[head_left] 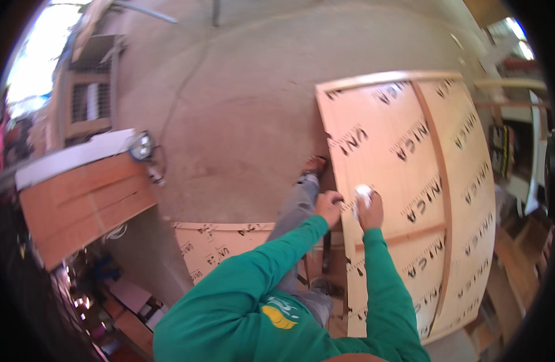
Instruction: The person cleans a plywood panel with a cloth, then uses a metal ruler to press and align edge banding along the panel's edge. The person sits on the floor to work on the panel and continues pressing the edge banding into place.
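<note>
Green shirt (223,308) fronts a framed plywood panel (404,181). Right grip (371,212) clamps a white object (363,191); left grip (330,207) unclear. Left-edge work seems underway, next needing steadiness.

Right hand (371,211): we cannot identify the blurred white item (363,191), partly covered by the grip. Left hand (329,209): dark speck (341,201) beside it too small to tell. Smaller panel (196,241): partly hidden by the green sleeve (244,262).
</note>
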Demonstrator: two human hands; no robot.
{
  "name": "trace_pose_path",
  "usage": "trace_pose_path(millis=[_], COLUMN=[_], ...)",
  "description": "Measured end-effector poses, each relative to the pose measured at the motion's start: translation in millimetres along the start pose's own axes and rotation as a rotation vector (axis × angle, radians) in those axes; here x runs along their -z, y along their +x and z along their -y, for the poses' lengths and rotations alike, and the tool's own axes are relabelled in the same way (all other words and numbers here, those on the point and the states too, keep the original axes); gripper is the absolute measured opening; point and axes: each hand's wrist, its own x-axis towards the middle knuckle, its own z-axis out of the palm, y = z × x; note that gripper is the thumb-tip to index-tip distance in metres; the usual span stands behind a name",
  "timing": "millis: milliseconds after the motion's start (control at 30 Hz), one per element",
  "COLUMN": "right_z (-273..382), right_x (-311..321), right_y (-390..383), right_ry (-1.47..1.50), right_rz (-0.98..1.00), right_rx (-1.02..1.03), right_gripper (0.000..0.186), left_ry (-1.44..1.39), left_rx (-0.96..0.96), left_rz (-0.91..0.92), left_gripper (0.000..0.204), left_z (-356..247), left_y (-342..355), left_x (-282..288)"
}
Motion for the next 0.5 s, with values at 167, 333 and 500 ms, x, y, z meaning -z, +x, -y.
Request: trace_pose_path(millis=[167,333,500], right_z=[-1,-31,-47], right_x=[-39,-104,-145], right_y=[46,37,35], right_ry=[-0.107,-0.217,-0.297], right_rz=[0.102,0.413,0.261], right_rx=[0.004,0.026,0.108], right_gripper=[0.052,0.042,0.037], left_ry=[0.071,-0.039,-0.175], left_rx=[0.301,0.341,0.384], left_rz=[-0.139,-0.142,-0.148], left_gripper=[0.033,0.034,0.033], left_z=[12,-12,18], left_y=[53,115,158], left_x=[-24,-28,-29])
